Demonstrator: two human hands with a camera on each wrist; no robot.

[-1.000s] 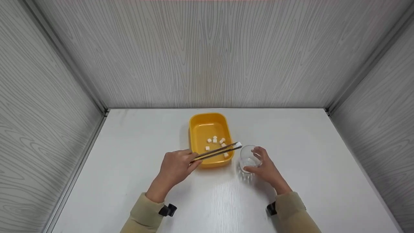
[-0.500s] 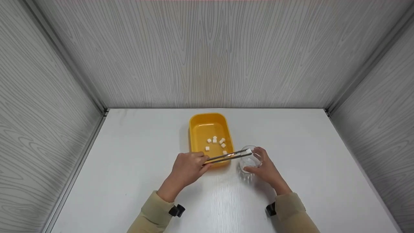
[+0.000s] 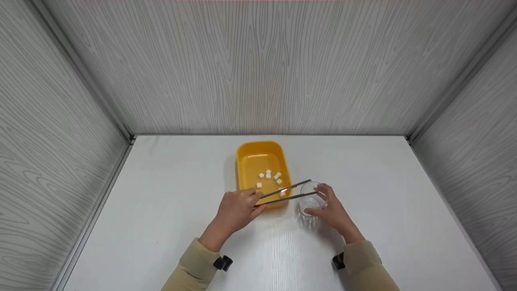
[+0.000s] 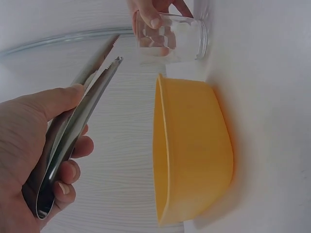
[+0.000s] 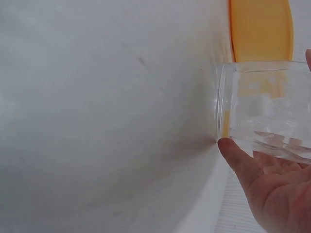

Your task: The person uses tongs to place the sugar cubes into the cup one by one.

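Note:
My left hand (image 3: 238, 210) grips metal tongs (image 3: 297, 197), whose two toothed tips are spread apart over the mouth of a clear glass (image 3: 309, 207). Nothing shows between the tips. Standing on the table, the glass is held round its side by the thumb and fingers of my right hand (image 3: 334, 212). Through its wall, the right wrist view shows a blurred white cube (image 5: 255, 104) inside. A yellow plastic tub (image 3: 256, 161) sits just left of the glass, with several small white cubes (image 3: 268, 176) on its floor. The left hand and tongs cover its near corner.
The white table (image 3: 194, 169) meets a grey wood-grain wall (image 3: 258, 72) at the back, with matching panels at both sides. Each sleeve cuff has a black wrist mount (image 3: 223, 263) beside it.
My left hand has moved right, carrying the tongs from above the tub to above the glass. The tongs have spread and let go of the white cube. The right hand stays at the glass.

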